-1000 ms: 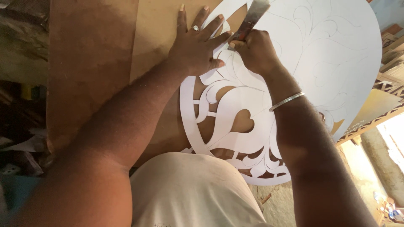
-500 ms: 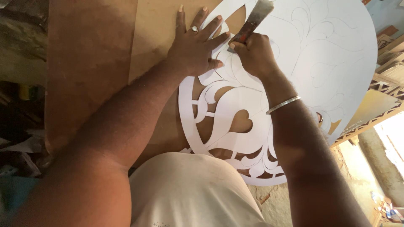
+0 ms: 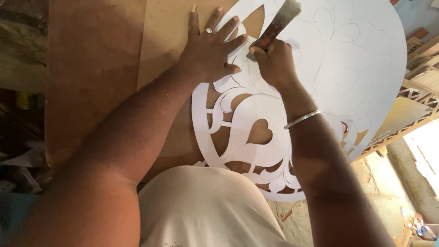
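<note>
Brown board underlies stencil; hands crowd it.

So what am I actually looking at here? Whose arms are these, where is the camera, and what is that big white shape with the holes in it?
There is no machine here: these are a person's own two bare arms, filmed by a camera worn on that person's head and looking down, so you see the work as the person does. The pale cloth at the bottom is the person's shirt.

On a brown board lies a large white sheet. Its nearer part is cut into curling openings, one of them heart-shaped, with the board showing through; the farther part only carries thin drawn lines.

The left hand, with a ring on one finger, lies flat with fingers spread, pressing on the sheet's edge. The right hand, a metal bangle on its wrist, grips a cutting tool by its dark handle, tip down at the sheet beside the left fingers.
</note>
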